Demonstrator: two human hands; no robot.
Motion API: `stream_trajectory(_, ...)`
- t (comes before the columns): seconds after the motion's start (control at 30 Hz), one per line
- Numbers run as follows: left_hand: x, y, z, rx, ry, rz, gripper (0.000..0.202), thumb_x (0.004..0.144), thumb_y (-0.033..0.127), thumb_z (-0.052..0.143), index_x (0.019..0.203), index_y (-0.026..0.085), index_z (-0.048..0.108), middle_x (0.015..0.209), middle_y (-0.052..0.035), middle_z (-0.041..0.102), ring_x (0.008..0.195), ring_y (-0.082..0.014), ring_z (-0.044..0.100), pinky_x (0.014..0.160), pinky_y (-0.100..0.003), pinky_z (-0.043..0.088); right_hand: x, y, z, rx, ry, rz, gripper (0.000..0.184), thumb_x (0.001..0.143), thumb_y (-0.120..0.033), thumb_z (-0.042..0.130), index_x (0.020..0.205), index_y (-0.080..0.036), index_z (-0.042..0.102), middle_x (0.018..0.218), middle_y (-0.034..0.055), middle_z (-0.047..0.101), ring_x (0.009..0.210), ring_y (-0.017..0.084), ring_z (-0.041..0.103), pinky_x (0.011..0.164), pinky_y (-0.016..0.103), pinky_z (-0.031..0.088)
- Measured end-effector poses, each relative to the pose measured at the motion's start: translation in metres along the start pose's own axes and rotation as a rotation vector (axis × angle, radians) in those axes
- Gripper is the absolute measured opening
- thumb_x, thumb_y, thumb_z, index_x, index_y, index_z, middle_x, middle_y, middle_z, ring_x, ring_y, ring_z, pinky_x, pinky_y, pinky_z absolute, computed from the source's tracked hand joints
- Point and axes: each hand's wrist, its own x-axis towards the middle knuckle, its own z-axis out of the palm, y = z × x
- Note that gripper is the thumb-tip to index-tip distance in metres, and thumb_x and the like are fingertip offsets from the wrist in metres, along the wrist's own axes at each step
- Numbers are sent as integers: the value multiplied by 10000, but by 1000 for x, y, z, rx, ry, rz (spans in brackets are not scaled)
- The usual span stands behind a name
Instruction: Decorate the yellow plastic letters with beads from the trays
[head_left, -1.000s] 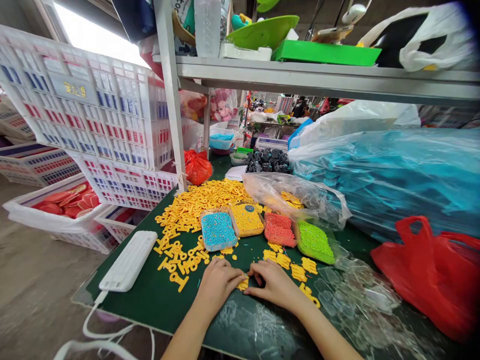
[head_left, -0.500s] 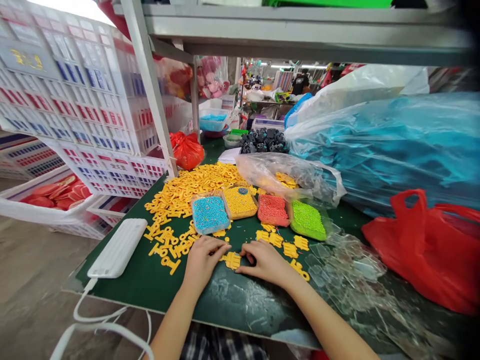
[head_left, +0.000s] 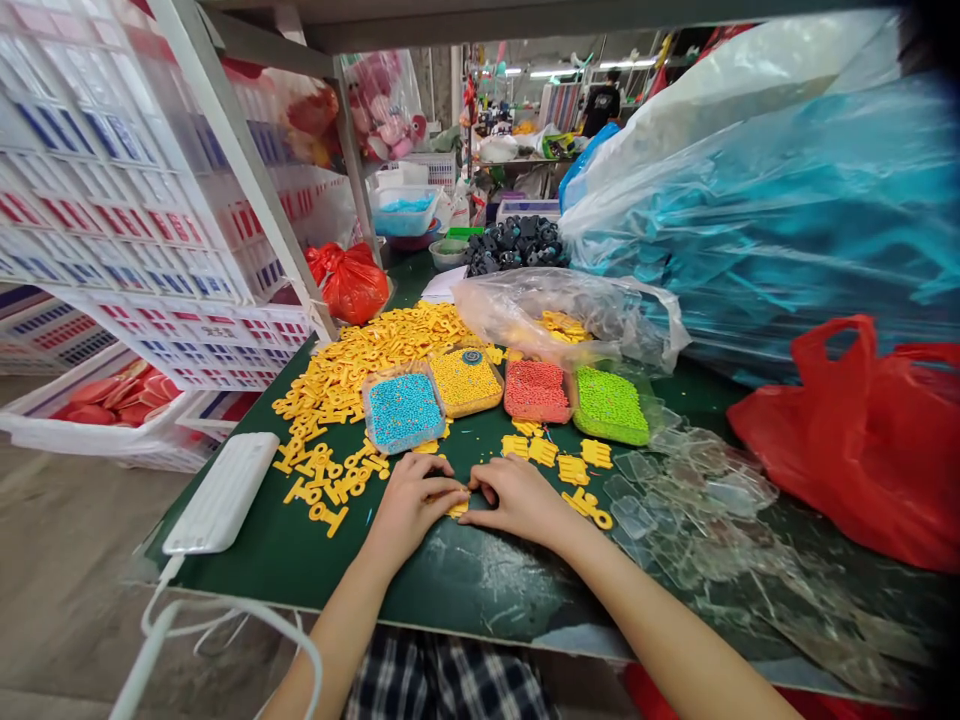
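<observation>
My left hand (head_left: 414,502) and my right hand (head_left: 519,503) meet at the front of the green table, fingertips almost touching. Between them is a small flat yellow plastic piece (head_left: 458,509), mostly covered by the fingers. Both hands are closed in a pinch at its edges. Just beyond stand trays of tiny beads: blue (head_left: 405,410), yellow (head_left: 466,380), red (head_left: 536,390) and green (head_left: 611,405). Several yellow comb-shaped pieces (head_left: 573,469) lie right of my right hand. A heap of loose yellow ring-ended pieces (head_left: 375,350) spreads behind and left of the trays.
A white power bank (head_left: 223,492) with a cable lies at the left edge. Clear plastic pieces (head_left: 697,490) and a red bag (head_left: 862,440) are on the right. A large bag of blue material (head_left: 780,230), a shelf post (head_left: 247,160) and stacked crates (head_left: 150,200) surround the table.
My hands have come closer together over the yellow piece, which is now more covered. The camera view has shifted, with the table's contents slightly higher and further left.
</observation>
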Motion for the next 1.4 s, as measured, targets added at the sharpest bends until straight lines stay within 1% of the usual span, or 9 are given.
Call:
stream_trajectory(0.23, 1, 2, -1, 25, -59, -26, 121, 824, 361, 675, 872, 315, 776, 952, -41, 637, 936, -217, 516, 851, -365, 451, -2, 3, 3, 4, 15, -5, 320, 744, -457, 746, 798, -189, 580, 685, -31, 568, 715, 156, 538, 674, 266, 315)
stream_trajectory(0.37, 0, 3, -2, 23, -69, -32, 136, 835, 369, 660, 897, 327, 773, 983, -46, 636, 972, -226, 508, 874, -378, 449, -1, 2, 1, 8, 5, -3, 310, 741, -447, 751, 814, -188, 596, 681, -28, 582, 717, 160, 554, 674, 268, 312)
stream_trajectory(0.5, -2, 4, -4, -4, -36, -34, 176, 867, 386, 612, 922, 324, 768, 1012, -45, 635, 987, -225, 509, 896, -382, 440, -1, 0, -2, 7, -5, 10, 293, 767, -445, 728, 822, -186, 602, 702, -15, 604, 728, 167, 566, 673, 273, 307)
stream_trajectory(0.67, -2, 5, -7, -25, 46, -50, 237, 899, 410, 556, 959, 300, 757, 945, -42, 642, 927, -211, 526, 851, -360, 451, -2, -1, -3, 5, -14, 10, 305, 757, -442, 740, 844, -183, 605, 725, -7, 621, 733, 172, 571, 682, 276, 297)
stream_trajectory(0.9, -2, 8, -3, -4, -30, 13, 204, 893, 381, 577, 951, 309, 759, 942, -40, 649, 922, -205, 536, 846, -360, 435, -2, -1, -4, -16, 0, 7, 303, 783, -460, 707, 790, -182, 587, 722, -1, 617, 728, 173, 564, 669, 277, 290)
stream_trajectory(0.97, -2, 10, -4, -5, -14, 13, 210, 895, 379, 573, 937, 298, 762, 924, -42, 654, 911, -201, 544, 833, -352, 442, -2, -1, -4, -14, -5, 11, 297, 777, -452, 716, 803, -182, 593, 724, -1, 619, 736, 175, 567, 675, 277, 293)
stream_trajectory(1.1, -1, 12, -8, -43, 138, -4, 236, 896, 383, 568, 894, 249, 762, 878, -46, 671, 870, -192, 573, 794, -323, 473, -2, -2, -4, -4, -18, 11, 293, 760, -424, 742, 862, -180, 615, 736, -3, 630, 766, 181, 582, 699, 280, 303)
stream_trajectory(1.23, -2, 14, -14, -79, 285, -19, 206, 870, 361, 601, 857, 225, 755, 836, -40, 692, 832, -184, 621, 763, -304, 502, -3, -2, -4, -1, -13, 4, 298, 762, -435, 737, 859, -179, 618, 733, -5, 629, 767, 181, 584, 704, 282, 312)
stream_trajectory(1.4, -5, 8, -22, -122, 617, -166, 208, 837, 361, 622, 781, 190, 726, 810, -43, 715, 771, -177, 651, 702, -286, 521, -3, -2, -6, -10, -14, -3, 297, 762, -438, 737, 804, -176, 604, 749, 1, 630, 764, 182, 579, 688, 278, 314)
